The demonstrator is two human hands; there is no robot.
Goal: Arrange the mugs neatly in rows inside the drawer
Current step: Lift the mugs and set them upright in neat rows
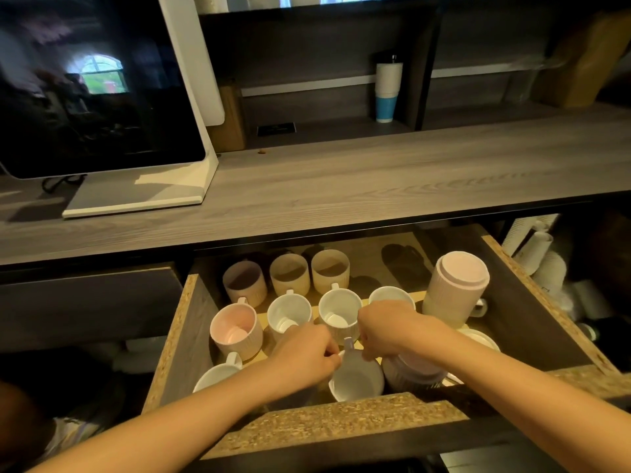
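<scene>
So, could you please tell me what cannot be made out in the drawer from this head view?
- White mug at the front: the left hand hides the near rim, so the grip is unclear.
- Fourth mug in the middle row: the right hand covers most of it.
- Front-right stack: the right forearm and drawer front hide it.
- Front-left mug: the left forearm cuts it off.

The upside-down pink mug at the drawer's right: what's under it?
The upside-down pink mug sits stacked on another mug, of which only a white handle shows. That lower mug's body is covered, so its colour and contents cannot be told.
</scene>
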